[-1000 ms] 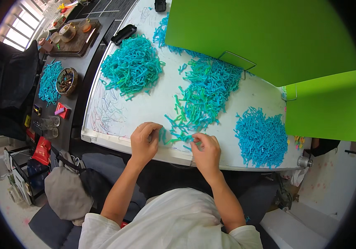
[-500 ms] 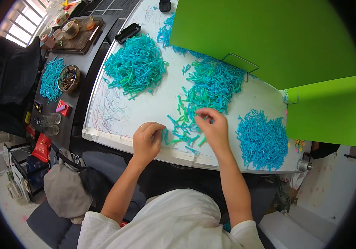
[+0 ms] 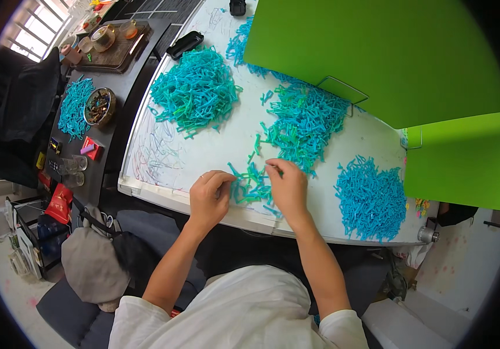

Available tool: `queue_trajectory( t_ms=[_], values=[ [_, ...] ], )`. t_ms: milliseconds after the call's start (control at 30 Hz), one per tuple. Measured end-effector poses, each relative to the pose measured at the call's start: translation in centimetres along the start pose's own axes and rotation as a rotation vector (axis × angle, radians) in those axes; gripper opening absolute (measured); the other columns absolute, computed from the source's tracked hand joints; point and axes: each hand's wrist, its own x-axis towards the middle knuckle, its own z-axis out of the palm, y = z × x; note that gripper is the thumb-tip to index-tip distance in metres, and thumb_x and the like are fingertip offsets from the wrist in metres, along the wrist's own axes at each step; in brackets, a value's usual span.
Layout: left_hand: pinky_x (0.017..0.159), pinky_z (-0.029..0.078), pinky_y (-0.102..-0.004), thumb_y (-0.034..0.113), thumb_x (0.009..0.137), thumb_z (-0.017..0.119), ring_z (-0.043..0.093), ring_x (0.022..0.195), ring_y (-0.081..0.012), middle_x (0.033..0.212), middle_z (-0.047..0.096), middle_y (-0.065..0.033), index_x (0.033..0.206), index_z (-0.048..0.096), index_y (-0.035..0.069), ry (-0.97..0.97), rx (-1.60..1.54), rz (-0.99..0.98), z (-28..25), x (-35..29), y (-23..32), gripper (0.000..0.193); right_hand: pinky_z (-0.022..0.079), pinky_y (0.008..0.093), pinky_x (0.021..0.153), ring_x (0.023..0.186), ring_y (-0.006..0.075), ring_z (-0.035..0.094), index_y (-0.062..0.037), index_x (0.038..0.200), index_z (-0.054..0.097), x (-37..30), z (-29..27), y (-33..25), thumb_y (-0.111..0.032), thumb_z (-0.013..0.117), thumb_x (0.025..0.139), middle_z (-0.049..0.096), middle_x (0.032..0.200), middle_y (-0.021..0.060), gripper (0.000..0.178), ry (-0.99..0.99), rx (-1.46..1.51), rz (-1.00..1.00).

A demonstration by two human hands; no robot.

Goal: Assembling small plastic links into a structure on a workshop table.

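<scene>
Between my hands lies a loose cluster of small plastic pieces (image 3: 252, 187), green and blue, thin and forked. My left hand (image 3: 208, 199) is at its left side, fingers curled and thumb drawn in; whatever they hold is too small to make out. On the other side, my right hand (image 3: 288, 187) has its thumb and forefinger pinched at the cluster's upper right, their contents hidden. Just beyond is a larger mixed pile (image 3: 303, 125) of the same pieces. A heap of mostly teal pieces (image 3: 194, 87) sits farther left, and a bluer heap (image 3: 370, 200) to the right.
Upright green panels (image 3: 372, 58) stand along the white table's (image 3: 157, 148) far right side, with a wire bracket (image 3: 346, 87). A black case (image 3: 185, 45) lies by the left heap. A dark side table (image 3: 123, 78) holds a tray, a bowl, glasses and more blue pieces.
My right hand has moved left and slightly nearer, toward the small cluster. The pieces between my hands are gathered closer together, more apart from the mixed pile. My left hand has barely moved.
</scene>
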Motion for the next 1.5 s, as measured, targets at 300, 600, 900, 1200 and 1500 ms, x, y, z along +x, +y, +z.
queue_trajectory(
  t_ms=[300, 600, 900, 1200, 1500],
  values=[
    [0.069, 0.052, -0.0331, -0.011, 0.088, 0.07, 0.066, 0.076, -0.024, 0.093, 0.074, -0.0099, 0.099, 0.075, 0.002, 0.038, 0.012, 0.059, 0.2, -0.1, -0.3, 0.018, 0.057, 0.0417, 0.078, 0.093, 0.0309, 0.072, -0.0087, 0.106, 0.081, 0.4, 0.0, -1.2, -0.012, 0.084, 0.086, 0.072, 0.105, 0.0104, 0.02, -0.061, -0.138, -0.132],
    [0.068, 0.051, -0.0329, -0.012, 0.088, 0.07, 0.066, 0.075, -0.0232, 0.093, 0.074, -0.01, 0.099, 0.075, 0.002, 0.022, 0.003, 0.02, 0.0, -0.2, -0.3, 0.018, 0.053, 0.0346, 0.069, 0.083, 0.0206, 0.068, -0.0041, 0.1, 0.076, 3.1, 0.1, -0.3, -0.014, 0.083, 0.088, 0.074, 0.099, 0.0083, 0.017, -0.194, 0.084, -0.047],
    [0.066, 0.051, -0.033, -0.012, 0.088, 0.07, 0.066, 0.074, -0.0234, 0.093, 0.073, -0.0105, 0.099, 0.075, 0.002, 0.029, 0.003, 0.033, 0.1, -0.2, -0.5, 0.019, 0.043, 0.026, 0.059, 0.072, 0.0091, 0.054, -0.005, 0.121, 0.064, 2.3, -6.2, -0.2, -0.014, 0.072, 0.092, 0.066, 0.088, 0.0042, 0.032, -0.343, 1.332, 0.67],
    [0.07, 0.054, -0.0341, -0.012, 0.088, 0.07, 0.069, 0.077, -0.0251, 0.093, 0.074, -0.0108, 0.1, 0.075, 0.002, 0.015, 0.007, 0.024, 0.0, -0.1, -0.3, 0.019, 0.051, 0.0349, 0.065, 0.076, 0.0206, 0.065, -0.0083, 0.103, 0.077, 0.8, -3.0, -1.1, -0.01, 0.077, 0.088, 0.065, 0.085, 0.0031, 0.016, -0.302, 0.163, 0.054],
    [0.068, 0.052, -0.0339, -0.012, 0.087, 0.069, 0.067, 0.075, -0.0247, 0.094, 0.073, -0.0105, 0.1, 0.075, 0.002, 0.024, 0.006, 0.017, 0.1, -0.1, -0.1, 0.019, 0.049, 0.0353, 0.063, 0.074, 0.0198, 0.064, -0.0085, 0.093, 0.076, 0.5, -0.1, -1.0, -0.011, 0.08, 0.092, 0.06, 0.079, 0.0009, 0.005, -0.186, 0.037, -0.107]
  ],
)
